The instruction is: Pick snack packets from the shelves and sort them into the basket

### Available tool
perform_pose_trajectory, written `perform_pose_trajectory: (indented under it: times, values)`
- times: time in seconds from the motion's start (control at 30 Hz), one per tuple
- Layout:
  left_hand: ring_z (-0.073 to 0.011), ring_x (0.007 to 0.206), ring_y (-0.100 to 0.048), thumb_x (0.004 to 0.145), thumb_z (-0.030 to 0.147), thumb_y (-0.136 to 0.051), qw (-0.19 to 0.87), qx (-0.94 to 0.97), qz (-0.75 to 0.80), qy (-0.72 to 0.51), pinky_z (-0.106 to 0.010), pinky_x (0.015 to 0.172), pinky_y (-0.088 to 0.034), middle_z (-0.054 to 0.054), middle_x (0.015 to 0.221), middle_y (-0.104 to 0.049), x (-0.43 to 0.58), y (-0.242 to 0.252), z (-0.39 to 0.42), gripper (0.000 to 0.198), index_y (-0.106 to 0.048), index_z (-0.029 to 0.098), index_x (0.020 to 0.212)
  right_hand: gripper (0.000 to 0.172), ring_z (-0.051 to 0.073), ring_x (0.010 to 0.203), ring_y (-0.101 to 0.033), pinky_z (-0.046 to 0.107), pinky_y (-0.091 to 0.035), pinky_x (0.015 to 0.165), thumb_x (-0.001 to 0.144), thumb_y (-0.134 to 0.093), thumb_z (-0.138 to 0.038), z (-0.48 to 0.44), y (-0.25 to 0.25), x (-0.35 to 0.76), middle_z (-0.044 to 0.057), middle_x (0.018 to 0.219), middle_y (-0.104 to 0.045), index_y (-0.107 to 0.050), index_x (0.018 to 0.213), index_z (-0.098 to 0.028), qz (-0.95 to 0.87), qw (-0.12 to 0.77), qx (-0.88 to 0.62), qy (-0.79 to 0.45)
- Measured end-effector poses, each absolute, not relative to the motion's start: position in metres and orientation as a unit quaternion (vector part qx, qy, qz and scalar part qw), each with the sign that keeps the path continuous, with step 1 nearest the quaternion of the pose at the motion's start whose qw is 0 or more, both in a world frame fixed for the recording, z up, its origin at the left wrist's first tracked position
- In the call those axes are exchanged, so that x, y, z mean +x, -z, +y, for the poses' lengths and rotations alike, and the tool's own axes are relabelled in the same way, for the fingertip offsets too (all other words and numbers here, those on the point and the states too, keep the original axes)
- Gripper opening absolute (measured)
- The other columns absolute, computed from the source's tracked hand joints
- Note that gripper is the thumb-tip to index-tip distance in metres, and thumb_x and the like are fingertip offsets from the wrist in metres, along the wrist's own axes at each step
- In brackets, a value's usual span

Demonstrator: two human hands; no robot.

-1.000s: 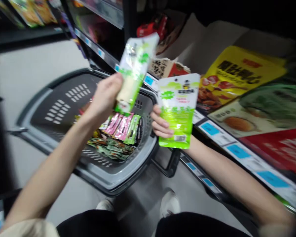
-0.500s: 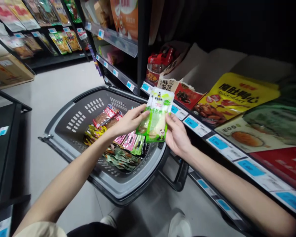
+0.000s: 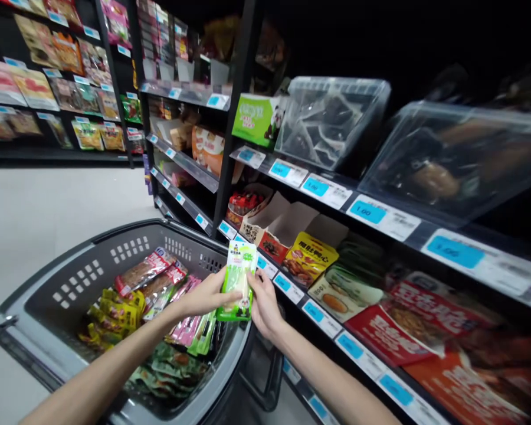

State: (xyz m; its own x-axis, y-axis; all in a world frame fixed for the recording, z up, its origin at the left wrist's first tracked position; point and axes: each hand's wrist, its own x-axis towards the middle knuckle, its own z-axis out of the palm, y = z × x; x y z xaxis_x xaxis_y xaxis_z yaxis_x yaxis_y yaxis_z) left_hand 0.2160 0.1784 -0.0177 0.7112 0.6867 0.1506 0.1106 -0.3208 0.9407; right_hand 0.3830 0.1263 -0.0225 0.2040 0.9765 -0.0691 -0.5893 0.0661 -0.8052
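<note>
A green-and-white snack packet (image 3: 239,260) with a small panda printed near its bottom is held upright between both hands. My left hand (image 3: 209,294) grips its left side, with the thumb across the front. My right hand (image 3: 264,300) pinches the right edge. Both hands are over the right rim of a grey shopping basket (image 3: 73,252). Inside the basket lie brown snack packs with red labels (image 3: 147,273), yellow packets (image 3: 119,311), pink packets (image 3: 189,316) and dark green packets (image 3: 170,369). My left forearm hides part of the contents.
Shelves run along the right, edged with price tags (image 3: 316,188). They hold a green panda carton (image 3: 257,120), clear plastic bins (image 3: 331,118), a yellow duck-heart bag (image 3: 310,258) and red bags (image 3: 396,332). Another snack rack (image 3: 57,156) stands across the grey floor (image 3: 62,198).
My view has tilted up, bringing the upper shelf and its bins into sight. Both hands still hold the green-and-white packet, now lower and further left in view.
</note>
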Motion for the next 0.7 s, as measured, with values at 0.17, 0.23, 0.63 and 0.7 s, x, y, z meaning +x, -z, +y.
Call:
perform_pose_trajectory:
  times: [0.17, 0.23, 0.63, 0.7]
  values:
    - [-0.0293, 0.117, -0.066, 0.090, 0.050, -0.072, 0.518, 0.772, 0.209, -0.304, -0.040, 0.102, -0.054, -0.010, 0.127, -0.070, 0.211, 0.020, 0.185, 0.067, -0.051, 0.017, 0.145, 0.054, 0.025, 0.091, -0.074, 0.040, -0.059, 0.089, 0.059, -0.098, -0.035, 0.126, 0.020, 0.383, 0.005, 0.101, -0.077, -0.067, 0.101, -0.021, -0.363, 0.607, -0.399, -0.584]
    - [-0.0279, 0.112, -0.068, 0.090, 0.049, -0.072, 0.501, 0.783, 0.201, -0.310, -0.039, 0.099, -0.054, -0.009, 0.125, -0.072, 0.209, 0.019, 0.187, 0.064, -0.053, 0.018, 0.143, 0.049, 0.027, 0.088, -0.074, 0.042, -0.059, 0.089, 0.059, -0.097, -0.040, 0.131, 0.019, 0.387, 0.007, 0.095, -0.078, -0.071, 0.094, -0.017, -0.419, 0.554, -0.426, -0.579]
    - [-0.0221, 0.076, -0.072, 0.085, 0.061, -0.072, 0.533, 0.687, 0.254, -0.424, -0.030, 0.065, -0.053, -0.005, 0.092, -0.073, 0.205, -0.002, 0.190, 0.068, -0.047, 0.021, 0.133, 0.036, 0.028, 0.098, -0.075, 0.048, -0.059, 0.100, 0.073, -0.089, -0.031, 0.123, -0.081, 0.414, 0.007, 0.107, -0.080, -0.081, 0.108, -0.024, -0.727, 0.432, -0.430, -0.317]
    - [-0.0192, 0.074, -0.069, 0.091, 0.067, -0.060, 0.538, 0.641, 0.256, -0.483, -0.029, 0.063, -0.053, -0.006, 0.095, -0.072, 0.202, -0.008, 0.194, 0.064, -0.048, 0.020, 0.132, 0.029, 0.028, 0.092, -0.076, 0.051, -0.059, 0.101, 0.072, -0.091, -0.030, 0.119, -0.110, 0.407, 0.007, 0.100, -0.081, -0.083, 0.099, -0.024, -0.746, 0.438, -0.428, -0.261]
